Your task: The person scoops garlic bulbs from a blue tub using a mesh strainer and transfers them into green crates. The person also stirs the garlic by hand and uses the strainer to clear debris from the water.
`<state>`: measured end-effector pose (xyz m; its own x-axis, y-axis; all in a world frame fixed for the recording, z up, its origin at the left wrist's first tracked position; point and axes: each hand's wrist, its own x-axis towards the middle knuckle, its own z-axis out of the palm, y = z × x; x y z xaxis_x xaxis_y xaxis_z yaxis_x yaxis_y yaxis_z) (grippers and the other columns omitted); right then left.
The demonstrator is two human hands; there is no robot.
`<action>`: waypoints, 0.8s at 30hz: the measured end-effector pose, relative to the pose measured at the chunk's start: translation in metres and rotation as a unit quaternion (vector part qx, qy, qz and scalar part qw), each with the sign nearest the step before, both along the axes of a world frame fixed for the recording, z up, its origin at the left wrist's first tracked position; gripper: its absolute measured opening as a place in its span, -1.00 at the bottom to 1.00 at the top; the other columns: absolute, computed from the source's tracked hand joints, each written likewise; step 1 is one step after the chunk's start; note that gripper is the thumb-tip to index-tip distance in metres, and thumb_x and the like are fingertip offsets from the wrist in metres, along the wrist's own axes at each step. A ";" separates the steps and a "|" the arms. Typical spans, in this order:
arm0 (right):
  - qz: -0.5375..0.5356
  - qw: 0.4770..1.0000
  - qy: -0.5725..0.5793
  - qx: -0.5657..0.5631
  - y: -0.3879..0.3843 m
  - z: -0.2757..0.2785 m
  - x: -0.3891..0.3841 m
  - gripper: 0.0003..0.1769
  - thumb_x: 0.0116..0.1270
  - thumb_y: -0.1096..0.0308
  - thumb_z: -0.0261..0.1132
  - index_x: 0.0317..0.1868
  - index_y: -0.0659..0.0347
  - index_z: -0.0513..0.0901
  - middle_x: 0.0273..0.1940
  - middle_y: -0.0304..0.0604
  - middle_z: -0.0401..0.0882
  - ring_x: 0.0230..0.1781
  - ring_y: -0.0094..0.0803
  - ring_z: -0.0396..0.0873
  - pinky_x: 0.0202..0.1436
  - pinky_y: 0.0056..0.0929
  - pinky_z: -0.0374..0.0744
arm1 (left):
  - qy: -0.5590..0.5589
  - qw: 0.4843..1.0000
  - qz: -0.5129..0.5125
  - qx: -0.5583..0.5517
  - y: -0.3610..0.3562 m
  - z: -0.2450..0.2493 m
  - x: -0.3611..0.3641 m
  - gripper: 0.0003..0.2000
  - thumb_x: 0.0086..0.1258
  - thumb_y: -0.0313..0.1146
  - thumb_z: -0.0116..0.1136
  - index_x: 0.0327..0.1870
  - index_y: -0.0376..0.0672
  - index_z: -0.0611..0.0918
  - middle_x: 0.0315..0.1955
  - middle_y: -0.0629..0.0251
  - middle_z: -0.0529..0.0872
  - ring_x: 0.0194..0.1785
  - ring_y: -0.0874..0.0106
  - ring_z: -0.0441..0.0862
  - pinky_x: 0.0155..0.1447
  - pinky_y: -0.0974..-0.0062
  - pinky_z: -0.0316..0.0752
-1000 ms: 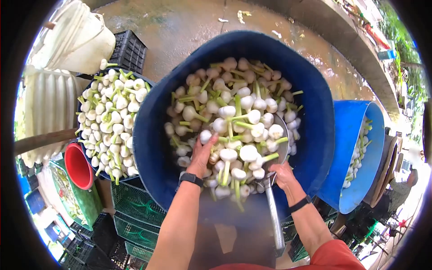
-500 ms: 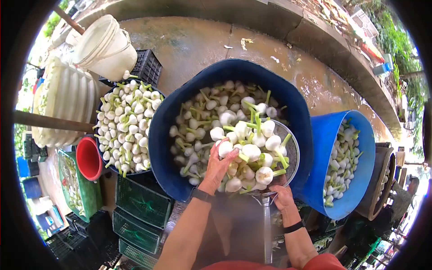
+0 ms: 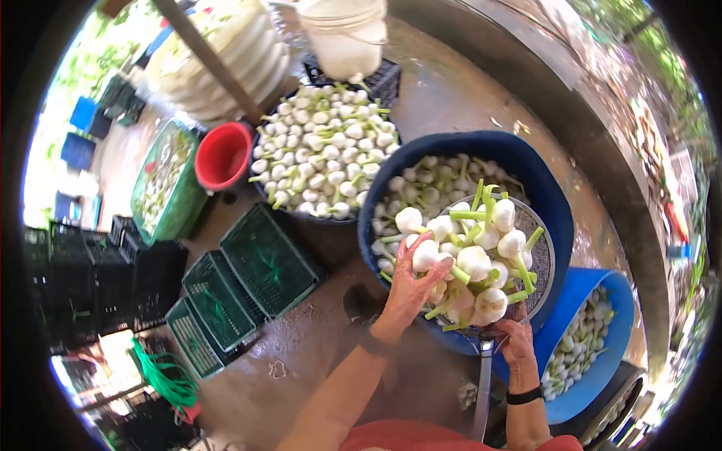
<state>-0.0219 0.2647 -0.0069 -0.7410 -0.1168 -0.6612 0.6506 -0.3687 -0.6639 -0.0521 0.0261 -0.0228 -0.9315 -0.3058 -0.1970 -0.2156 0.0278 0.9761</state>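
Note:
A round mesh strainer (image 3: 538, 276) is heaped with white garlic bulbs (image 3: 474, 264) whose green stems are cut short. It is over the front part of a dark blue tub (image 3: 562, 218) that also has garlic in it. My right hand (image 3: 516, 340) grips the strainer at its near rim, where the long metal handle (image 3: 483, 391) begins. At the left side of the heap, my left hand (image 3: 412, 289) curls its fingers and thumb around a bulb, against the pile. The handle runs down toward my body.
Another tub of garlic (image 3: 323, 150) stands to the left, beside a red bucket (image 3: 223, 156) and a green basin (image 3: 169, 180). A lighter blue tub (image 3: 617, 323) tilts at right. Green crates (image 3: 271, 259) lie at lower left. A white bucket (image 3: 346, 37) stands behind.
My view has swung left, so the tubs appear farther right and lower left shows more floor and crates. Both hands and the loaded strainer have shifted right across the view, toward the tub's near side.

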 end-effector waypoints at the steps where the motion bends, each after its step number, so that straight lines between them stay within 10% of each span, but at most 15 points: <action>1: 0.019 1.000 0.019 -0.004 -0.017 0.007 -0.002 -0.09 -0.04 0.72 0.08 0.42 0.13 0.12 0.20 0.01 0.41 0.10 -0.09 0.52 0.02 -0.17 0.63 | -0.030 0.980 0.047 0.191 -0.012 0.017 0.010 -0.45 0.26 -0.30 0.31 0.27 -0.08 0.39 -0.01 0.43 0.47 0.01 0.53 0.47 0.07 0.60 0.44; 10: 0.214 0.976 0.027 0.040 -0.207 0.007 0.005 -0.15 -0.02 0.73 0.15 0.38 0.24 0.18 0.19 -0.04 0.41 0.20 -0.30 0.42 0.18 -0.38 0.47 | 0.045 0.907 0.238 0.345 -0.207 0.016 0.131 -0.42 0.30 -0.37 0.22 0.35 -0.10 0.30 0.16 0.33 0.44 0.13 0.48 0.47 0.21 0.48 0.43; 15: 0.364 0.888 0.256 0.121 -0.370 -0.064 0.026 -0.19 -0.03 0.68 0.05 0.36 0.24 0.21 0.14 0.01 0.45 0.15 -0.28 0.43 0.13 -0.36 0.46 | 0.010 0.867 0.313 0.387 -0.326 -0.077 0.196 -0.42 0.39 -0.20 0.07 0.41 0.05 0.19 0.23 0.30 0.41 0.24 0.33 0.40 0.28 0.31 0.33; 19: 0.464 0.788 0.230 0.333 -0.433 -0.140 0.030 -0.21 0.00 0.65 0.07 0.35 0.15 0.21 0.11 0.04 0.48 0.13 -0.28 0.47 0.15 -0.32 0.45 | -0.136 0.836 0.369 0.383 -0.376 -0.132 0.227 -0.38 0.40 -0.24 0.04 0.45 0.09 0.08 0.37 0.30 0.22 0.41 0.29 0.17 0.30 -0.03 0.25; 24: 0.405 0.848 0.254 0.230 -0.396 -0.144 0.021 -0.14 0.04 0.76 0.02 0.39 -0.01 0.16 0.16 -0.02 0.42 0.05 -0.25 0.50 0.01 -0.37 0.55 | -0.102 0.803 0.425 0.406 -0.374 -0.166 0.264 -0.29 0.39 -0.25 0.05 0.49 0.10 -0.04 0.49 0.28 -0.11 0.54 0.29 -0.24 0.37 -0.12 0.10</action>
